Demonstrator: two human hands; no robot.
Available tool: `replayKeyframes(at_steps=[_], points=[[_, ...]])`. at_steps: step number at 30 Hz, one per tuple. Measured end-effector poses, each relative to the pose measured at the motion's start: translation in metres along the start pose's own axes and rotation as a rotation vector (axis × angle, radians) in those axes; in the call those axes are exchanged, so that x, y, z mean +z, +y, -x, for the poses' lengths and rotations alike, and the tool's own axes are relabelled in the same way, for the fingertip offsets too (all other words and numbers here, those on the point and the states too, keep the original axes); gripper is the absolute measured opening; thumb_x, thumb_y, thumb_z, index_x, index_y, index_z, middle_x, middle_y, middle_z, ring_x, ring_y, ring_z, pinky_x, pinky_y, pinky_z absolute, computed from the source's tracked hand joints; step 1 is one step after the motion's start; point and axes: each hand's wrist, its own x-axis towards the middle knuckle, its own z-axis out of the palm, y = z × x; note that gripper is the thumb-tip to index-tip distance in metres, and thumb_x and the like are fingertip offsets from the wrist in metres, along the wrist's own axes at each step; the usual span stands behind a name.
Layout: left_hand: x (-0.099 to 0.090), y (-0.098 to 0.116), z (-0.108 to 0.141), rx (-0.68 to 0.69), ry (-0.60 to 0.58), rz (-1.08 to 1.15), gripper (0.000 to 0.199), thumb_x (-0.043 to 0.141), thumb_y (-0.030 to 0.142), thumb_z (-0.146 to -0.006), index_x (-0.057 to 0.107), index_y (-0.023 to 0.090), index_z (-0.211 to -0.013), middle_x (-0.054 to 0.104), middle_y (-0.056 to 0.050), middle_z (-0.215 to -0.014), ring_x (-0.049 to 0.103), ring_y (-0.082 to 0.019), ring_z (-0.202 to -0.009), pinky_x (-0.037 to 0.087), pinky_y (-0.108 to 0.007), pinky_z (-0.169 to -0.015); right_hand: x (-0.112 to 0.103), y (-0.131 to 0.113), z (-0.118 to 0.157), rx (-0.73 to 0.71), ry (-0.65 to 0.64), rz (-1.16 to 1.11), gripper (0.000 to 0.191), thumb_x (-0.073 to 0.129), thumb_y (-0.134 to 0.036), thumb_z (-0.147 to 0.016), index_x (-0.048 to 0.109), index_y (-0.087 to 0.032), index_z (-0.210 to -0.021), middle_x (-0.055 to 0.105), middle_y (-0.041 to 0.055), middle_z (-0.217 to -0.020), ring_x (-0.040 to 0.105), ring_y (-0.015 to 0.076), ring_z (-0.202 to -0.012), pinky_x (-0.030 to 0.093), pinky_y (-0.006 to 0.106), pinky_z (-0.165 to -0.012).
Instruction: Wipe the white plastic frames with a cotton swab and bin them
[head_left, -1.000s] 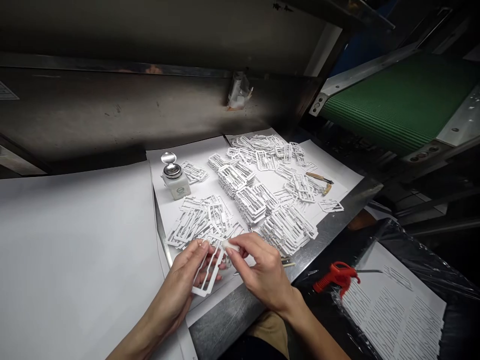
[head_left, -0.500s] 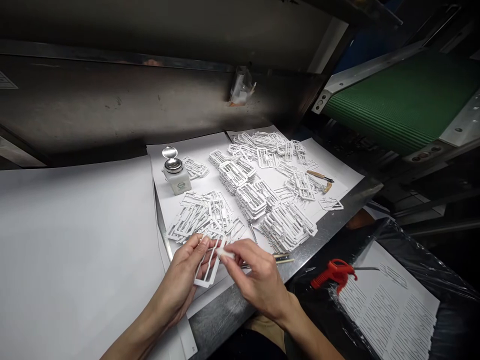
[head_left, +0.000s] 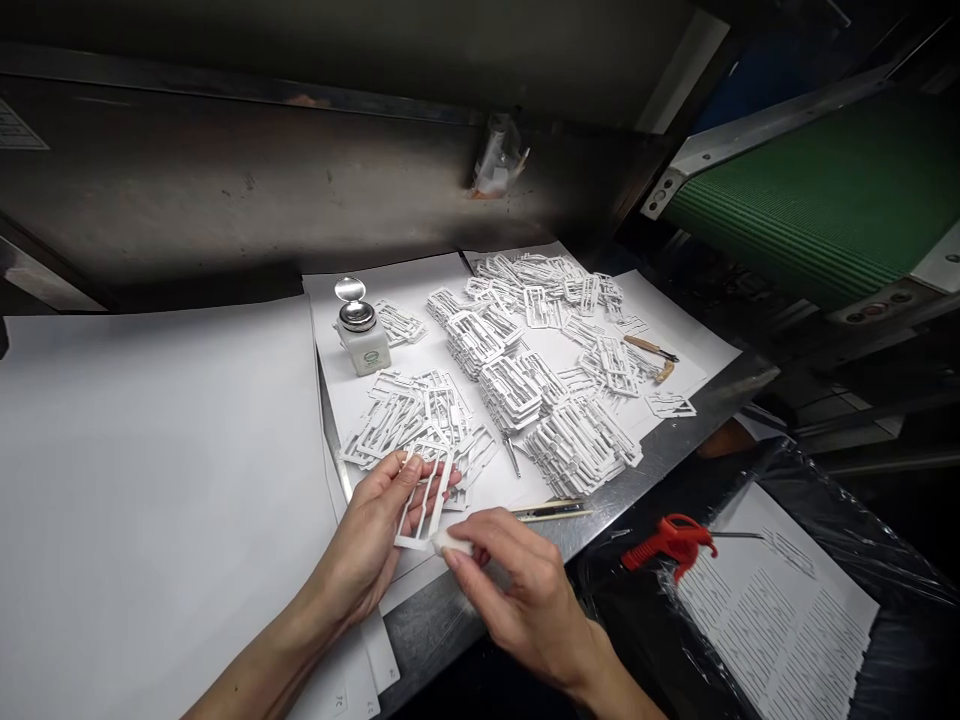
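My left hand is closed on a thin white slotted frame, tilted up, with the thumb on its upper left edge and the fingers behind it. My right hand pinches a small white pad, perhaps cotton or foam. This pad touches the frame's lower right corner. Just beyond both hands lies a loose heap of similar white frames. Neat stacks of frames stand to the right of the heap. A squat bottle with its metal lid flipped up is behind the heap.
Tweezers and a thin metal tool lie near the stacks. Wooden-handled cutters rest at the right. A red air gun lies on black plastic beside a printed sheet. A green conveyor belt rises at the right.
My right hand has moved the white pad down the frame, from its right side to the lower right corner. The frame has tipped slightly. The camera view has shifted a little.
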Motion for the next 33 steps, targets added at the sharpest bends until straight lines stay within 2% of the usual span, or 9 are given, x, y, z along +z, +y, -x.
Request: replayKeyframes(at_steps=[3, 6, 8, 11, 14, 19, 27, 30, 33], points=[[0.000, 0.000, 0.000, -0.006, -0.004, -0.009, 0.019, 0.052, 0.033, -0.088, 0.051, 0.015, -0.091, 0.059, -0.009, -0.109, 0.053, -0.022, -0.110, 0.047, -0.028, -0.089, -0.006, 0.001, -0.003, 0.040, 0.066, 0.026, 0.018, 0.055, -0.012, -0.082, 0.059, -0.013, -0.100, 0.059, 0.0052, -0.086, 0.054, 0.0096, -0.071, 0.047, 0.022, -0.067], [0.001, 0.000, 0.001, -0.004, -0.011, 0.002, 0.018, 0.053, 0.033, -0.088, 0.050, 0.015, -0.091, 0.059, -0.009, -0.109, 0.052, -0.022, -0.110, 0.047, -0.029, -0.090, -0.002, 0.000, -0.008, 0.037, 0.076, 0.024, 0.017, 0.055, -0.013, -0.082, 0.059, -0.013, -0.099, 0.059, 0.0055, -0.085, 0.055, 0.0098, -0.072, 0.048, 0.022, -0.068], [0.001, 0.000, 0.002, -0.012, -0.021, 0.026, 0.018, 0.054, 0.032, -0.087, 0.050, 0.016, -0.091, 0.059, -0.009, -0.109, 0.052, -0.023, -0.111, 0.047, -0.030, -0.091, 0.005, -0.002, -0.009, -0.006, 0.056, 0.014, 0.018, 0.054, -0.012, -0.083, 0.059, -0.012, -0.100, 0.059, 0.0067, -0.087, 0.055, 0.0109, -0.076, 0.048, 0.022, -0.071], [0.002, 0.002, 0.003, -0.042, -0.031, 0.049, 0.016, 0.055, 0.029, -0.087, 0.049, 0.017, -0.094, 0.059, -0.009, -0.111, 0.052, -0.023, -0.112, 0.047, -0.031, -0.093, 0.013, -0.003, -0.008, -0.083, -0.038, 0.057, 0.020, 0.050, -0.011, -0.084, 0.058, -0.012, -0.103, 0.059, 0.0084, -0.090, 0.056, 0.0137, -0.084, 0.050, 0.025, -0.077], [0.002, 0.007, 0.002, -0.064, -0.030, 0.041, 0.016, 0.054, 0.026, -0.087, 0.048, 0.017, -0.099, 0.059, -0.009, -0.114, 0.052, -0.023, -0.112, 0.048, -0.031, -0.091, 0.009, 0.001, -0.005, -0.061, -0.080, 0.128, 0.020, 0.049, -0.013, -0.085, 0.057, -0.015, -0.103, 0.059, 0.0074, -0.091, 0.057, 0.0142, -0.082, 0.050, 0.026, -0.074], [-0.001, 0.011, 0.002, -0.082, -0.031, 0.038, 0.022, 0.056, 0.027, -0.086, 0.047, 0.018, -0.105, 0.058, -0.009, -0.117, 0.051, -0.025, -0.113, 0.050, -0.031, -0.089, -0.005, 0.006, -0.002, -0.024, 0.020, 0.117, 0.022, 0.053, -0.010, -0.083, 0.056, -0.015, -0.104, 0.058, 0.0059, -0.088, 0.054, 0.0111, -0.074, 0.049, 0.023, -0.067], [0.001, 0.010, 0.006, -0.100, -0.039, 0.049, 0.024, 0.056, 0.025, -0.086, 0.049, 0.016, -0.107, 0.057, -0.012, -0.119, 0.050, -0.026, -0.114, 0.049, -0.035, -0.092, 0.000, 0.000, -0.007, -0.032, 0.044, 0.024, 0.021, 0.053, -0.010, -0.082, 0.058, -0.012, -0.102, 0.059, 0.0072, -0.088, 0.055, 0.0112, -0.078, 0.048, 0.023, -0.071], [0.002, 0.012, 0.007, -0.066, -0.022, 0.062, 0.025, 0.056, 0.024, -0.086, 0.049, 0.017, -0.109, 0.056, -0.010, -0.121, 0.048, -0.024, -0.117, 0.047, -0.032, -0.094, -0.003, -0.003, -0.006, 0.085, 0.067, -0.025, 0.018, 0.056, -0.013, -0.079, 0.060, -0.015, -0.097, 0.058, 0.0029, -0.079, 0.053, 0.0092, -0.068, 0.045, 0.021, -0.064], [0.004, 0.012, 0.009, 0.028, -0.035, 0.090, 0.026, 0.055, 0.026, -0.087, 0.050, 0.021, -0.112, 0.054, -0.007, -0.124, 0.045, -0.022, -0.120, 0.043, -0.029, -0.098, -0.002, -0.006, -0.005, 0.392, 0.021, -0.196, 0.010, 0.056, -0.019, -0.078, 0.061, -0.016, -0.086, 0.053, -0.0013, -0.065, 0.047, 0.0077, -0.057, 0.040, 0.020, -0.053]])
